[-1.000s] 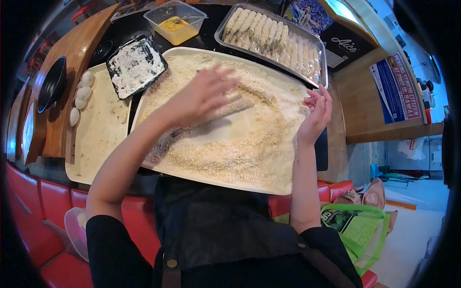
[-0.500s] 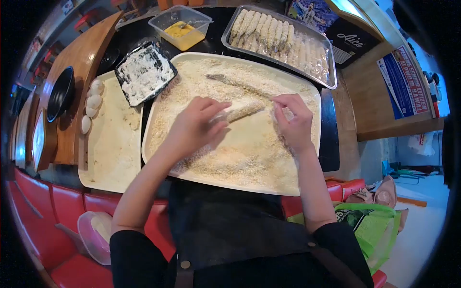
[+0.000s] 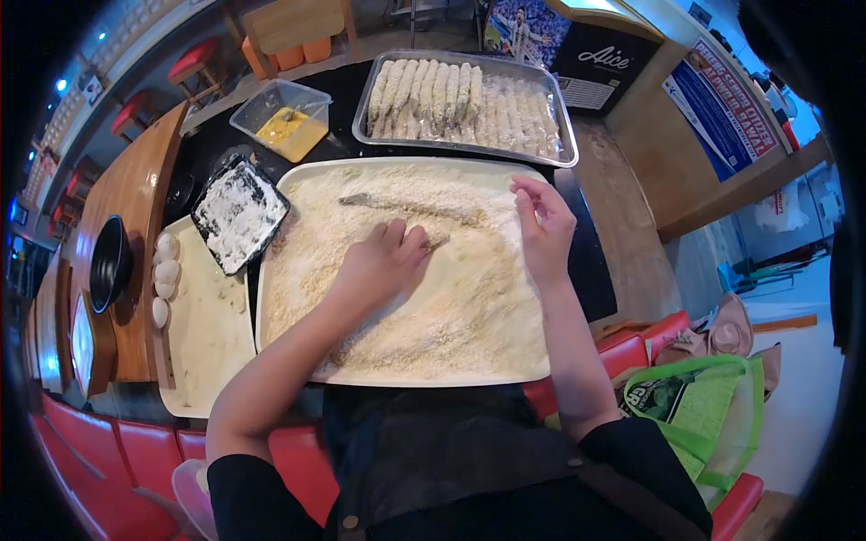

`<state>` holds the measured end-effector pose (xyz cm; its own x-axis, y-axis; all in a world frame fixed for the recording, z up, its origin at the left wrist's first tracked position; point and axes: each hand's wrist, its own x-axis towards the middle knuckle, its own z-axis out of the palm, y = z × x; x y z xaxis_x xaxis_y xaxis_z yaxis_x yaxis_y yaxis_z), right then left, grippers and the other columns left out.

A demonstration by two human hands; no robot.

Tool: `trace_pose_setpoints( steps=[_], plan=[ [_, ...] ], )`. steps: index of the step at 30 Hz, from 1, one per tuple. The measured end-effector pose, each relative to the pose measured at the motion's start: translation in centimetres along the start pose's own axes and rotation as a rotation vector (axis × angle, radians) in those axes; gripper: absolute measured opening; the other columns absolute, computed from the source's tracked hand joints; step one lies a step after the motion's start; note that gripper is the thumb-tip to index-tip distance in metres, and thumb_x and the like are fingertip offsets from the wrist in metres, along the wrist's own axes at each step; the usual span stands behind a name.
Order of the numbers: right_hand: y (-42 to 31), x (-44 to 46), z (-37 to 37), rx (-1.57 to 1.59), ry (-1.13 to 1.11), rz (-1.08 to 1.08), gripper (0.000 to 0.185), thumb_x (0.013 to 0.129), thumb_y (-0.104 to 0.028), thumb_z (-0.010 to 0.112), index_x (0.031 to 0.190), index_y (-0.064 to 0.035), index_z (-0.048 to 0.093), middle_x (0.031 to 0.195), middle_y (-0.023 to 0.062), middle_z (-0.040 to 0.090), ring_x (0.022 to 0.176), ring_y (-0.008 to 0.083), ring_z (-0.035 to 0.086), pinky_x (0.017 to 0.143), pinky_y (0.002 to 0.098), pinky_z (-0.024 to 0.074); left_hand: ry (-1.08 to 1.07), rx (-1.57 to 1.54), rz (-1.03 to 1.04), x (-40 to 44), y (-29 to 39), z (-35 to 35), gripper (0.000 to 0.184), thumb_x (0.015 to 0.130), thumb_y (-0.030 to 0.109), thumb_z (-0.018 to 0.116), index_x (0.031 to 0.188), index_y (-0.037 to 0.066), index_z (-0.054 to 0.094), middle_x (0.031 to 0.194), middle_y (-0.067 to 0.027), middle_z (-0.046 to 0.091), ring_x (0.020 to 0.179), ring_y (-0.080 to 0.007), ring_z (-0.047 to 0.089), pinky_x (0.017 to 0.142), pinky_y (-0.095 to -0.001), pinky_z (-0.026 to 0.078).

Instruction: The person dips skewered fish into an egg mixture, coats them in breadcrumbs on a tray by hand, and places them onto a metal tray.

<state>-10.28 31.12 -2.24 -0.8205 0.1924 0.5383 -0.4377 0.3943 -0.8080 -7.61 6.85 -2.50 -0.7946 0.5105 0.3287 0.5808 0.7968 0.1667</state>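
A large cream tray (image 3: 271,298) is spread with pale breadcrumbs (image 3: 406,334). My left hand (image 3: 383,261) is closed over a short crumb-coated stick, and only the stick's tip (image 3: 438,242) shows past my fingers. Just beyond it, a long coated stick (image 3: 415,208) with a dark grey end lies on the crumbs, touched by neither hand. My right hand (image 3: 546,221) hovers over the tray's right edge, fingers loosely curled and apart, holding nothing I can see.
Behind stands a metal tray (image 3: 564,149) with rows of coated sticks. At left are a black dish of white flour (image 3: 239,216), a tub of yellow liquid (image 3: 293,135), several eggs (image 3: 165,270) on a second cream tray (image 3: 207,361), and a black bowl (image 3: 110,261).
My right hand has come away from the long stick's right end. My left hand has closed down over the short stick, covering most of it. The camera view has shifted.
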Motion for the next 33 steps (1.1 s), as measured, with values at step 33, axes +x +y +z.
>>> trace_pose_setpoints(
  steps=[33],
  plan=[
    [-1.9,0.8,-1.4,0.144,-0.046,0.125,0.027,0.091,-0.004,0.059,0.118,-0.0011,0.062,0.108,0.0134,0.066,0.096,0.0224,0.062,0.083,0.0314,0.0494,0.082,-0.032,-0.349,31.4,-2.4,3.2,0.045,0.092,0.043,0.055,0.110,0.003,0.066,0.104,-0.0232,0.068,0.100,-0.0388,0.065,0.087,-0.0475,0.051]
  ],
)
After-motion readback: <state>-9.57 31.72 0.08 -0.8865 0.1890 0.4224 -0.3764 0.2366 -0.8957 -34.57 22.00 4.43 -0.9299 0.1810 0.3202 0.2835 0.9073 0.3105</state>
